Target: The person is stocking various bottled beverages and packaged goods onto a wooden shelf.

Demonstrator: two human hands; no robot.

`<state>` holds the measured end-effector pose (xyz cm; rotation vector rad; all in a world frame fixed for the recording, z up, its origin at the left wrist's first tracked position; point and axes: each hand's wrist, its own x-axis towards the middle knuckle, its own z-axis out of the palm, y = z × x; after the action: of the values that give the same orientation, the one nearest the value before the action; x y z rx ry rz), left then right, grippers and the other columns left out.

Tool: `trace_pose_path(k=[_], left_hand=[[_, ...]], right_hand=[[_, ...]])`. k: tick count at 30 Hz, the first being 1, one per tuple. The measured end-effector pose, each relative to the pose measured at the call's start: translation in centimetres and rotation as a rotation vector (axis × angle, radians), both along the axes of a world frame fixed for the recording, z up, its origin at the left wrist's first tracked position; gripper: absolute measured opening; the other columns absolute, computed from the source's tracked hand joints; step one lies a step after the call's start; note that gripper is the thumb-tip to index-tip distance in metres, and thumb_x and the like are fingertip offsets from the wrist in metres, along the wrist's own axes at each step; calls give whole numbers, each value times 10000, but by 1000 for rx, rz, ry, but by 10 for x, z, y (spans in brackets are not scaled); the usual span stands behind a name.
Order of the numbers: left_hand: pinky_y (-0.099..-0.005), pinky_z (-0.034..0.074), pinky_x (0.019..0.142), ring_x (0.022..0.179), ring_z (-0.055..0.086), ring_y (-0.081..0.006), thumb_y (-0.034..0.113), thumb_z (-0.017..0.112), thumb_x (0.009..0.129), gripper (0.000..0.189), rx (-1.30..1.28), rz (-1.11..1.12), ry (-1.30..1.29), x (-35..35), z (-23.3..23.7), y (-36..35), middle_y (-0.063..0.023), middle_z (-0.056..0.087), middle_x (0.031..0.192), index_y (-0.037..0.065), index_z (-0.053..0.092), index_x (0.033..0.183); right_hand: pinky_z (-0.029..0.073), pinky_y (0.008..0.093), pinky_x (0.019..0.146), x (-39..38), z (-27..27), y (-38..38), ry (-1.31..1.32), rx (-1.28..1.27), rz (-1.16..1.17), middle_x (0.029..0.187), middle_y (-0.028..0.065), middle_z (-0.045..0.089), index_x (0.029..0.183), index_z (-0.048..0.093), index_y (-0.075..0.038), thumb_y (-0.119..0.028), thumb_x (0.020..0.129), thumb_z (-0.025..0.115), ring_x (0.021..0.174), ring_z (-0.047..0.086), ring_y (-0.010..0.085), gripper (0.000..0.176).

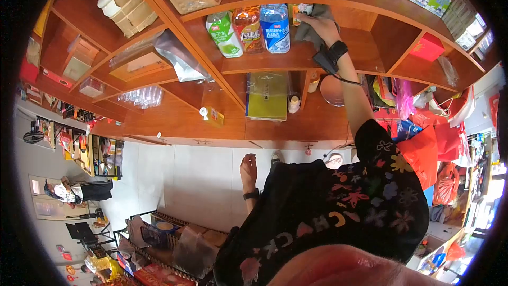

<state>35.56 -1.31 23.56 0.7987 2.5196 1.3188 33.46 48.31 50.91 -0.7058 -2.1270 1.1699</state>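
My right hand (324,27) reaches into the upper shelf compartment, gripping a grey cloth (307,34) against the shelf. Its fingers point toward a small yellow-labelled container (302,9), which the hand and cloth partly hide. Just left of it stand three drink bottles: a blue bottle (275,29), an orange-brown bottle (247,30) and a white-and-green bottle (224,34). Low in front of the cabinet hangs my left hand (248,172), its fingers loosely bent and apart, with nothing visible in them.
Below the bottles, an olive-green book (266,97) leans in a compartment beside a small white-capped bottle (293,104). A yellow bottle (212,116) rests on the ledge. Red bags (420,145) crowd the right side. A cable runs from my right wrist. Another person (79,191) stands far left.
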Motion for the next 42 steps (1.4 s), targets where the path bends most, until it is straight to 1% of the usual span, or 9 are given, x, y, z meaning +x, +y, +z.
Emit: trace_pose_path(k=[13, 18, 20, 24, 25, 27, 30, 38, 42], left_hand=[[-390, 533, 701, 812, 677, -313, 145, 563, 929, 153, -17, -265, 104, -35, 21, 67, -187, 670, 908, 11, 599, 994], [-369, 516, 710, 866, 670, -293, 188, 563, 941, 217, 59, -404, 46, -53, 75, 96, -186, 665, 953, 12, 612, 1060], [-347, 506, 780, 983, 638, -272, 205, 562, 947, 278, 179, -523, -38, -59, 112, 108, -179, 640, 1064, 7, 579, 1141], [-327, 444, 951, 1182, 529, -229, 243, 581, 937, 468, 501, -671, -262, -47, 170, 142, -149, 521, 1300, 7, 447, 1318], [-339, 382, 1031, 1235, 478, -228, 218, 628, 902, 606, 659, -811, -480, -47, 178, 153, -125, 447, 1380, 33, 341, 1403], [-345, 362, 1045, 1252, 456, -223, 176, 636, 884, 643, 660, -631, -990, -32, 199, 163, -112, 449, 1379, 37, 316, 1424], [-341, 344, 1050, 1267, 422, -201, 114, 620, 871, 646, 388, -823, -673, -42, 120, 172, -91, 450, 1377, 41, 315, 1436], [-295, 440, 905, 1097, 529, -174, 144, 569, 916, 475, 247, -751, -617, -1, 182, 182, -75, 532, 1245, 28, 411, 1348], [-317, 480, 834, 1033, 555, -166, 240, 565, 957, 443, 440, -659, -363, 12, 201, 181, -81, 563, 1190, 35, 433, 1327]], right_hand=[[480, 259, 799, 15, -6, -27, 86, 13, -94, 993, 68, 699, 1053, 677, 46, -413, 780, 761, 929, 620, 92, 541], [491, 261, 780, 73, 9, -76, 271, -293, -114, 991, 82, 703, 1035, 685, 31, -358, 798, 757, 914, 629, 93, 461], [493, 262, 791, 100, 31, -105, 488, -309, -2, 1031, 89, 700, 1060, 683, 35, -282, 835, 731, 934, 632, 102, 392], [488, 271, 873, 144, 6, -127, 423, -513, 143, 1109, 101, 675, 1134, 645, 21, -169, 840, 711, 1000, 631, 133, 356], [485, 285, 890, 153, 1, -134, 364, -564, 153, 1128, 100, 661, 1169, 609, 24, -126, 839, 698, 1020, 621, 144, 373], [474, 315, 908, 160, 8, -164, 390, -661, 207, 1154, 90, 636, 1258, 535, 18, -81, 827, 688, 1037, 606, 166, 468], [469, 301, 889, 162, -6, -188, 349, -704, 280, 1121, 68, 643, 1212, 574, 15, -122, 825, 701, 1007, 597, 135, 429], [436, 323, 866, 148, -53, -221, 369, -368, -90, 966, 69, 622, 1061, 561, 16, -245, 926, 616, 917, 551, 165, 299], [410, 353, 921, 134, -74, -242, 362, -162, -218, 1107, 140, 528, 1191, 465, 19, -251, 970, 526, 1008, 494, 208, 355]])
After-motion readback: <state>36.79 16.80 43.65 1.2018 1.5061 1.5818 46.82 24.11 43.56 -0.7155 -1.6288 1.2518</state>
